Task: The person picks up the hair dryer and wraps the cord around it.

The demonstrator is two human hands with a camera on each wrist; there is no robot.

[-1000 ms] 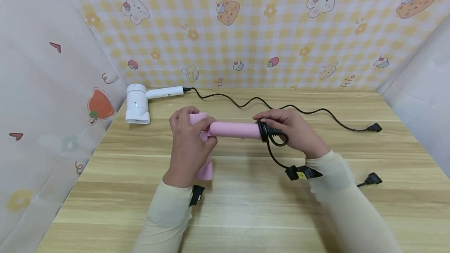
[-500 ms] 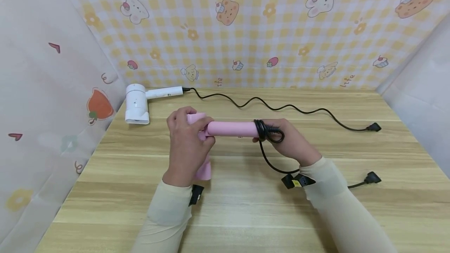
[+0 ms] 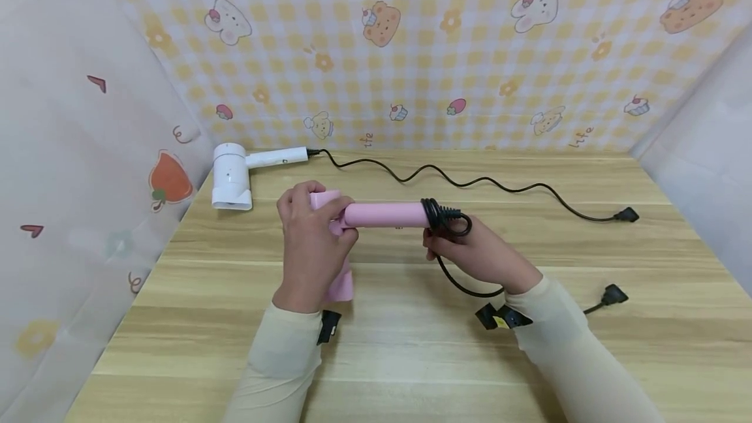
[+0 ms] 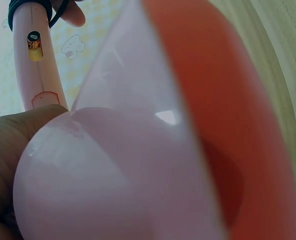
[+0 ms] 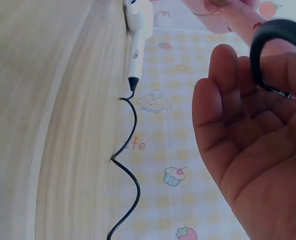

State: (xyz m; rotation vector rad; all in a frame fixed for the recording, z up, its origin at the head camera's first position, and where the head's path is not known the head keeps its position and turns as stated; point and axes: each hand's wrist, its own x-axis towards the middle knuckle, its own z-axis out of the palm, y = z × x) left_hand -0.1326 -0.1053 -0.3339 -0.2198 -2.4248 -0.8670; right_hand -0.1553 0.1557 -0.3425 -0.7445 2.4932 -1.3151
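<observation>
1. The wood-grained surface [image 3: 405, 358] spreads beneath everything, with your work held over its middle

2. The pink hair dryer [image 3: 384, 215] is between your hands, its handle roughly level and pointing to your right; expect a stiff, fairly light shell, smooth enough to slip, with most of its weight likely in the head, so take hold where the handle meets the head

3. The white hair dryer [image 3: 231, 175] lies at the far left, well apart from you, its own cord running to the right

4. Your left hand [image 3: 311, 243] grips the pink dryer at that joint, thumb and forefinger round the neck, which looks like a sound place to bear the load

5. Your right hand [image 3: 478, 253] is at the handle's tail, fingers curled in and seemingly pinching the cord; how firmly, you cannot tell from here

6. The black cord [image 3: 431, 215] circles the handle end in several turns, a strand hanging below; it should bend easily yet spring back, so guide it near the coil and spare the stiff sleeve from sharp kinks

7. The plug [image 3: 615, 294], presumably this cord's, lies just beyond your right sleeve

8. A small switch-like patch [image 4: 35, 46] sits on the handle, best left unpressed
</observation>
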